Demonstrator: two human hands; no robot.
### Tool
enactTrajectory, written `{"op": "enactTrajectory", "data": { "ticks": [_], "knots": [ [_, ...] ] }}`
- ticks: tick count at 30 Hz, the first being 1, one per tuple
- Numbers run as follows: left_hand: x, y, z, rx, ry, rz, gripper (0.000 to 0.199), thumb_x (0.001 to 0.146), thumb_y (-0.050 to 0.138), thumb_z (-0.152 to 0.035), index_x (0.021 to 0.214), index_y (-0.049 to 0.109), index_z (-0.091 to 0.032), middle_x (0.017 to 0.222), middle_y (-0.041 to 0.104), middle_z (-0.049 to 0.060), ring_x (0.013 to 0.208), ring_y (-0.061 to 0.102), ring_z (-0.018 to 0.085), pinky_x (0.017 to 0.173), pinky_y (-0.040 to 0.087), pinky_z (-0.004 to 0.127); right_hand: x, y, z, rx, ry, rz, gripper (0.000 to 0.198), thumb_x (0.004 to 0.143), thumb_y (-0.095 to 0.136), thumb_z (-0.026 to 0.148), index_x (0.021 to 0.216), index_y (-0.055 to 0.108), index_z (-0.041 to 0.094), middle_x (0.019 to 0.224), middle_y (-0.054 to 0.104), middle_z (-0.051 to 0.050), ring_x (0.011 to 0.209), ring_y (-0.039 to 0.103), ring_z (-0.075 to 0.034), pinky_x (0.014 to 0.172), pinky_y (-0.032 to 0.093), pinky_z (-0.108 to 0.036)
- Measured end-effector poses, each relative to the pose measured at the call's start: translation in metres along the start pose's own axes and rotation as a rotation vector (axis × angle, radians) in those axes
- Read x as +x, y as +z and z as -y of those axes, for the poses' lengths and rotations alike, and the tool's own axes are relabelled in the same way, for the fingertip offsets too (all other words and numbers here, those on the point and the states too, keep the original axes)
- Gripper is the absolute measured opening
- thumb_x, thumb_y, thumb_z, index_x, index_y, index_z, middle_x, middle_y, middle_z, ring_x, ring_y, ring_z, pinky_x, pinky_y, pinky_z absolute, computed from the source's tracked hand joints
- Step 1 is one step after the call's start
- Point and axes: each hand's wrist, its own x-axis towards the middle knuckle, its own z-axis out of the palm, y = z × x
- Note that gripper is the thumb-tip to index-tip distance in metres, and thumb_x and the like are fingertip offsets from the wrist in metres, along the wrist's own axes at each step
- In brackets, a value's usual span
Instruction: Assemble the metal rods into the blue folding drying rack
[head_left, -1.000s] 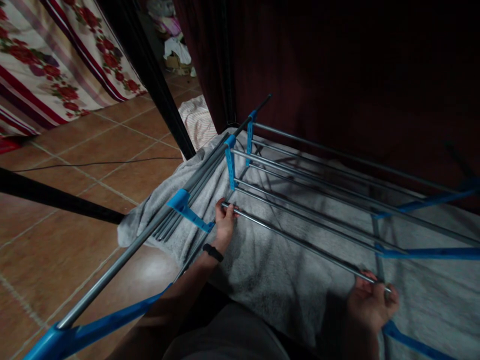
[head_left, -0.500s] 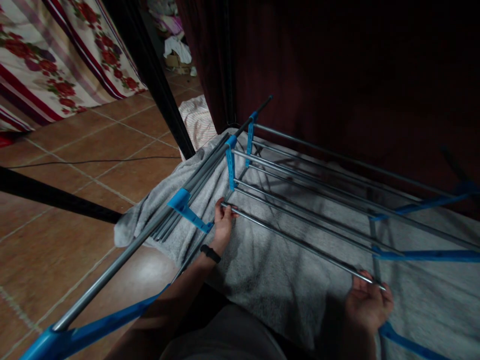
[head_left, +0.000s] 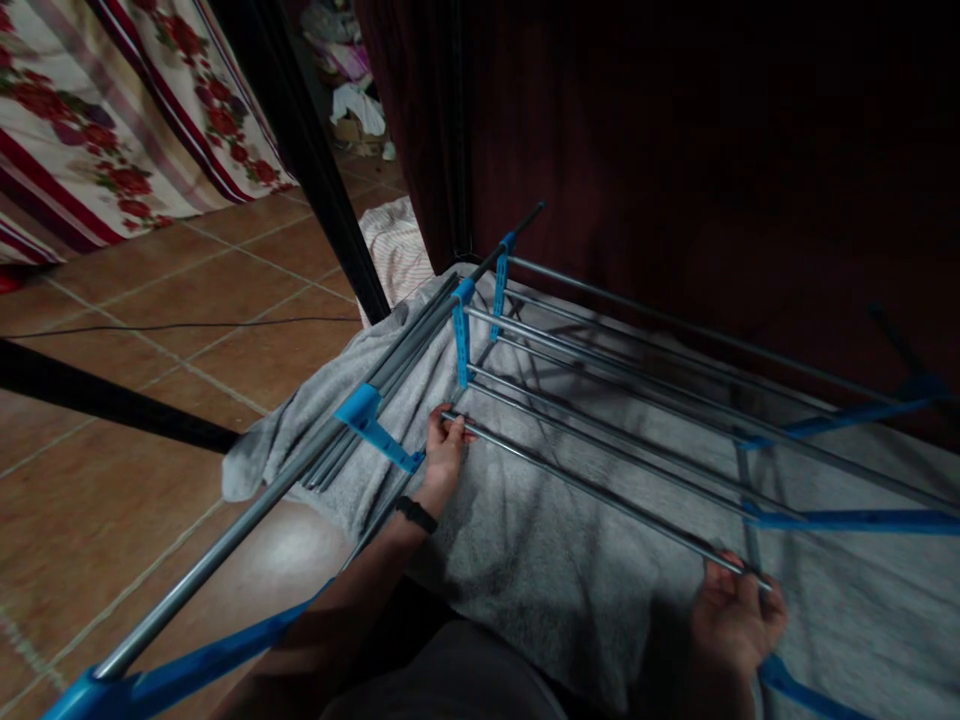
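Observation:
A thin metal rod [head_left: 585, 490] runs between my two hands, held level over the grey blanket. My left hand [head_left: 445, 445], with a black band on the wrist, is closed around its far left end. Around the opposite end, at the lower right, my right hand [head_left: 739, 610] is closed with the fingertips on top. Both hands are inside a rack frame of grey tubes and blue plastic brackets. One blue bracket [head_left: 379, 428] sits just left of my left hand; another blue bracket [head_left: 460, 335] stands beyond it, joined to several parallel rods [head_left: 622, 415].
Several loose grey tubes [head_left: 397, 370] lie on the grey blanket [head_left: 510, 560] at left. Black metal posts [head_left: 319, 150] rise from the tiled floor [head_left: 150, 390], which a dark cable [head_left: 180, 326] crosses. A dark red curtain [head_left: 637, 130] hangs behind; a floral curtain [head_left: 127, 110] hangs upper left.
The view has shifted very slightly. Both hands keep hold of the rod in nearly the same place, and the rack frame stands as before.

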Motion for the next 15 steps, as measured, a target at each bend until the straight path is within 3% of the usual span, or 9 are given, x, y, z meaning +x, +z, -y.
{"op": "enactTrajectory", "data": {
  "ticks": [6, 11, 15],
  "knots": [
    [-0.0004, 0.0005, -0.0038, -0.007, -0.016, -0.001, 0.044, 0.081, 0.086, -0.035, 0.113, 0.057, -0.025, 0.071, 0.061, -0.008, 0.057, 0.062, 0.011, 0.06, 0.05, 0.023, 0.0037, -0.0027, -0.0009, 0.042, 0.006, 0.027, 0.042, 0.064, 0.086, 0.018, 0.095, 0.059, 0.026, 0.083, 0.073, 0.006, 0.075, 0.075, -0.014, 0.069, 0.068, -0.027],
    [0.0008, 0.0006, -0.0032, 0.005, -0.006, -0.02, 0.047, 0.077, 0.09, -0.038, 0.108, 0.058, -0.024, 0.069, 0.057, -0.01, 0.055, 0.061, 0.01, 0.057, 0.049, 0.022, 0.003, -0.0033, -0.0008, 0.034, 0.005, 0.036, 0.046, 0.063, 0.094, 0.025, 0.09, 0.056, 0.027, 0.076, 0.068, 0.01, 0.071, 0.072, -0.012, 0.067, 0.067, -0.026],
    [0.0036, 0.0017, -0.0021, -0.015, 0.01, -0.022, 0.055, 0.07, 0.093, -0.043, 0.106, 0.057, -0.023, 0.068, 0.055, -0.01, 0.06, 0.066, 0.012, 0.059, 0.053, 0.023, 0.0061, -0.0024, -0.0042, 0.03, 0.0, -0.026, 0.041, 0.062, 0.093, 0.025, 0.086, 0.059, 0.029, 0.078, 0.067, 0.007, 0.066, 0.069, -0.014, 0.058, 0.064, -0.029]
  ]
}}
